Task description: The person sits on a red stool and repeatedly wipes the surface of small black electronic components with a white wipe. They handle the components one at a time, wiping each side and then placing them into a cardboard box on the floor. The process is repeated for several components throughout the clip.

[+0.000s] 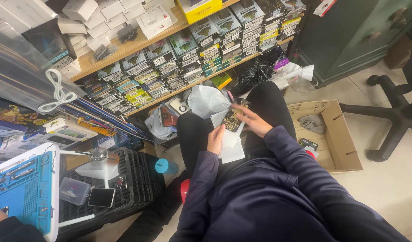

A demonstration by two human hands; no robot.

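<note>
while the left hand (216, 140) pinches white packets (230, 145), the right hand (253, 123) grips a dark packet (233, 118).

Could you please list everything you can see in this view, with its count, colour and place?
Flat dark packet with gold print: one, held in both hands over the lap.
White paper sheets: a few, on the lap under the packet.
Open brown cardboard box: one, on the floor, right.
Wooden shelf of small boxes: many, mixed colours, top.
Black plastic crate: one, lower left.
Blue work mat: one, far left.
Black office chair base: one, right edge.
Left hand: touches the sheets and packet.
Right hand: grips the packet.
</note>
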